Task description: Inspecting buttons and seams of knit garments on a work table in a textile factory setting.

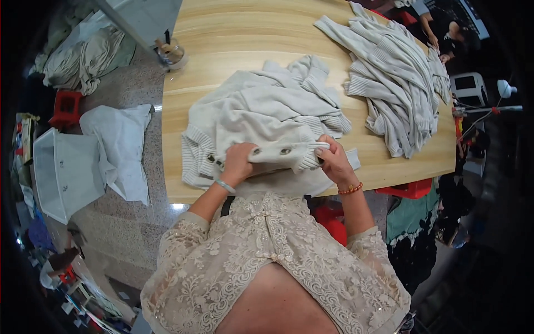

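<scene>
- Task thing: pale knit cardigan [253, 111], bunched on left-centre of the wood table [239, 33], in front of the wearer.
- Left hand [238, 163]: fingers curled over the button band [272, 152], gripping it; fingertips partly hidden in the fabric.
- Right hand [335, 160]: thumb and fingers pinching the band's ribbed end, right beside a dark button [320, 160].
- 2 more dark buttonlike spots show on the band between the 2 hands.
- Near edge: cardigan's lower fabric reaches it, close to the lace top [267, 222]; tight room there.
- Left edge: ribbed part lies near it, narrow wood strip between.
- Far side: wide bare wood beyond the cardigan. Right: wood gap to the garment pile [395, 83], well apart from both hands.
- Pile spreads along the far right edge; another person [445, 39] has a hand near it.
- Clear cup [174, 57] at far left edge: holds dark and brown stick-like tools.
- White bin [72, 172] on floor, left: contents, cannot tell. White cloth [123, 150] just beside it.
</scene>
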`<action>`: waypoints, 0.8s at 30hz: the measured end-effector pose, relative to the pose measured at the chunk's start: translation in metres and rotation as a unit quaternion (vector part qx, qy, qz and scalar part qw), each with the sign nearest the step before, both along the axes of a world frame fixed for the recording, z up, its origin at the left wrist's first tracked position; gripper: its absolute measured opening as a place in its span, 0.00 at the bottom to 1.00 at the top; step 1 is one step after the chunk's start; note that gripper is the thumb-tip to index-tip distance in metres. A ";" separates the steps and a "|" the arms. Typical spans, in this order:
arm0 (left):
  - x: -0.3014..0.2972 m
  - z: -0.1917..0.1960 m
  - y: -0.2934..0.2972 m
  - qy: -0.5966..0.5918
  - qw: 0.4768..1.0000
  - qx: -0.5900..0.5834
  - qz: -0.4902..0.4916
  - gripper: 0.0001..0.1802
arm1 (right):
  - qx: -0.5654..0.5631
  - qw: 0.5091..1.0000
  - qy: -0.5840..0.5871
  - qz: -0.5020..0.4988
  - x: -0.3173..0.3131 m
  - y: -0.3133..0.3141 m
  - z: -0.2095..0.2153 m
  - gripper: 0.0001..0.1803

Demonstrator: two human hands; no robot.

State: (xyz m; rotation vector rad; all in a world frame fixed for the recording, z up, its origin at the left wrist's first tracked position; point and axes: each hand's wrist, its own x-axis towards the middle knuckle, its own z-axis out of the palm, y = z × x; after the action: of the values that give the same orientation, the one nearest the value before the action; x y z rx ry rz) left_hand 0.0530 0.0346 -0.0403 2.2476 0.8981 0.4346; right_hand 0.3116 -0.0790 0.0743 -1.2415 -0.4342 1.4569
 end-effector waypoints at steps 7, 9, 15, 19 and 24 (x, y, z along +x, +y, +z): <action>0.050 0.083 -0.013 -0.229 0.938 -0.236 0.114 0.19 | 0.165 0.799 -0.560 0.146 0.022 -0.008 0.006 0.42; 0.087 0.127 -0.043 -0.232 0.955 -0.183 0.034 0.19 | 0.180 0.822 -0.516 0.161 0.008 -0.010 0.017 0.45; 0.131 0.185 -0.067 -0.212 0.964 -0.002 -0.160 0.48 | 0.141 0.966 -0.214 0.039 0.068 -0.081 -0.012 0.21; 0.128 0.144 -0.061 -0.170 0.977 -0.008 -0.124 0.62 | 0.327 0.909 -0.260 0.008 0.065 -0.066 0.073 0.19; 0.170 0.199 -0.092 -0.258 0.879 -0.306 -0.258 0.51 | 0.418 0.905 0.033 -0.076 0.065 -0.066 0.113 0.19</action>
State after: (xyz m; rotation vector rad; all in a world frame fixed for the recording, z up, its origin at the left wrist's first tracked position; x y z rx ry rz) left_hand 0.2233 -0.0570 0.1589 1.5682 0.0998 0.3962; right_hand 0.3766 -0.1447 0.1877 -0.5140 -0.7929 0.9884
